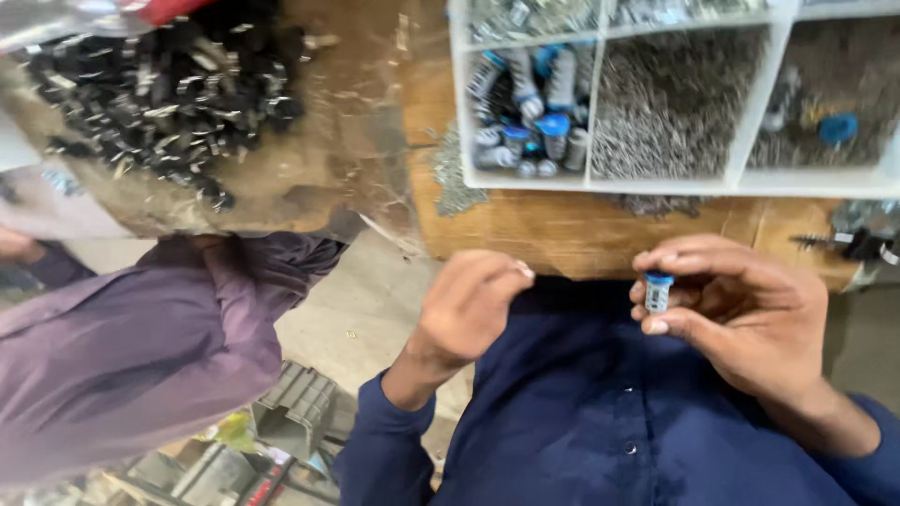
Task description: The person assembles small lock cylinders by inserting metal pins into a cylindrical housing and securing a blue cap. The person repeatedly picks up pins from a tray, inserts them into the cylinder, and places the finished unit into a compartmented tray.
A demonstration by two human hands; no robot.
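Both hands raised: left (pixel 469 305) curled (fist-like), right (pixel 741 314) pinching.

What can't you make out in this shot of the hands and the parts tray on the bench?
Head view only:
- Left hand: curled shut, back to the camera; whatever it may hold is hidden.
- Small blue-capped cylinder in the right hand: its lower end is covered by fingers.
- White compartment tray: top and right cut off by the frame; contents blurred.
- Black parts pile: motion blur hides their shape.
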